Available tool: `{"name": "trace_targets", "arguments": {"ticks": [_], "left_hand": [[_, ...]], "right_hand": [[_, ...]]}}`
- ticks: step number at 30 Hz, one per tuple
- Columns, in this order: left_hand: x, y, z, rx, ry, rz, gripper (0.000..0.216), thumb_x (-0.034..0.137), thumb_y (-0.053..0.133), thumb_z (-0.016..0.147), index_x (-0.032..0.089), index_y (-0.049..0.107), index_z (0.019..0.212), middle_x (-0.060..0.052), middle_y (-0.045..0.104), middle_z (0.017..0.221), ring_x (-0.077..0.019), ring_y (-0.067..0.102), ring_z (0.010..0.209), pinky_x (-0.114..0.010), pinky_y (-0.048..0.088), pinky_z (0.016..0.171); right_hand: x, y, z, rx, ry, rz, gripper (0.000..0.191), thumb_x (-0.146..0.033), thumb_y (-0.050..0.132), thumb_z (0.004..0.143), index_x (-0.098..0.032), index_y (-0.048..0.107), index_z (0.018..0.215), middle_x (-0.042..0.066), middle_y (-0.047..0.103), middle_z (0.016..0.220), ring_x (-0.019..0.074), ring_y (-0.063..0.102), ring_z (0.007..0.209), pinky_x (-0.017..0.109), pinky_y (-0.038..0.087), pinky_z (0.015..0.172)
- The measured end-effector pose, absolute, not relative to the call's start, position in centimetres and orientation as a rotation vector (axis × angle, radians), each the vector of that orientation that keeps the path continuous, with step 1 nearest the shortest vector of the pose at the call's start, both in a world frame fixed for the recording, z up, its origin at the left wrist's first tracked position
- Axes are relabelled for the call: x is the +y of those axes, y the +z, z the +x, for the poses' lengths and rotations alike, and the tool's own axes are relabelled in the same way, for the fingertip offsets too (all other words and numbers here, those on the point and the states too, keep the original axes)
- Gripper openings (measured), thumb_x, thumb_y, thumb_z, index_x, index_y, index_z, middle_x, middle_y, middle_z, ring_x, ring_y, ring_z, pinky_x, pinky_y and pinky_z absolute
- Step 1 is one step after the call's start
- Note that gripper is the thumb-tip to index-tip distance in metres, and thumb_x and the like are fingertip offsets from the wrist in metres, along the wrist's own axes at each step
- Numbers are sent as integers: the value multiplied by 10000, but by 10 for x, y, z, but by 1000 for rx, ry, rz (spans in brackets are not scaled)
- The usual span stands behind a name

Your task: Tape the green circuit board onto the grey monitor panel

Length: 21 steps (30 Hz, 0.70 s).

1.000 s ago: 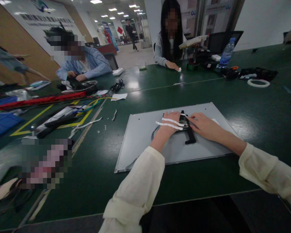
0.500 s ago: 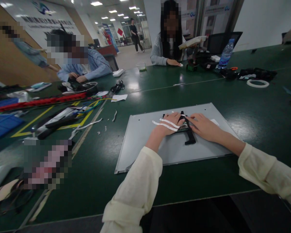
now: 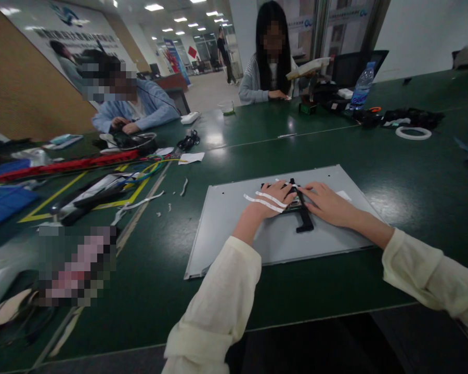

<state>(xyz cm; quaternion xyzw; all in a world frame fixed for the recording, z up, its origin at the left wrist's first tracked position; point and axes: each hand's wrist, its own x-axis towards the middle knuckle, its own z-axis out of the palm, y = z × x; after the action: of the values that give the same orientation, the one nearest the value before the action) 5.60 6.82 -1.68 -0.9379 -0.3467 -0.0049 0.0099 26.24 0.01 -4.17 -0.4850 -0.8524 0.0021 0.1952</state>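
Observation:
A black plastic frame with a green circuit board inside point(image 3: 304, 221) lies on a white board point(image 3: 226, 234). My left hand point(image 3: 271, 198) rests over the frame's left side, its fingers bent on it and partly covering it. Two white tape strips point(image 3: 271, 205) stick to the back of that hand, their ends hanging loose. At the frame's upper right edge is my right hand point(image 3: 329, 203), fingers close together, its fingertips at a short white tape strip point(image 3: 295, 184) on the frame. How firmly they pinch it is hidden.
A white patch point(image 3: 343, 195) lies on the board, right of my right hand. Tape scraps point(image 3: 184, 187) and a black-and-silver device point(image 3: 91, 195) are to the left. A white tape ring point(image 3: 413, 133) and water bottle point(image 3: 362, 87) stand right. Two people sit across the green table point(image 3: 234, 161).
My hands and the frame stay almost in place. Across the table, a seated person's hand draws back slightly, and the people standing or walking behind have shifted.

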Motion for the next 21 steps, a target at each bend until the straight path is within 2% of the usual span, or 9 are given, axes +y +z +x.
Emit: {"name": "trace_targets", "arguments": {"ticks": [10,17,21], "left_hand": [[66,-12,56,-1096,-9,-2923,497,460,192,973,206,392,1350,-114,423,1412,-256,390,1297,-460,325,1018],[66,-16,55,-954,-32,-2915,395,386,256,976,222,462,1270,-102,447,1386,-262,398,1285,-449,358,982],[65,-16,55,-951,-81,-2904,405,376,249,977,210,442,1291,-109,444,1390,-271,397,1281,-465,354,981]], "right_hand": [[-5,-40,265,-2367,72,-1339,448,-345,389,915,-191,431,1334,138,497,1213,275,474,1129,459,414,966],[-6,-41,265,-2366,79,-1358,435,-346,383,919,-198,436,1325,128,493,1229,272,473,1139,455,416,973],[-5,-41,264,-2368,83,-1351,449,-351,385,919,-204,417,1342,131,486,1240,279,473,1140,470,413,974]]}}
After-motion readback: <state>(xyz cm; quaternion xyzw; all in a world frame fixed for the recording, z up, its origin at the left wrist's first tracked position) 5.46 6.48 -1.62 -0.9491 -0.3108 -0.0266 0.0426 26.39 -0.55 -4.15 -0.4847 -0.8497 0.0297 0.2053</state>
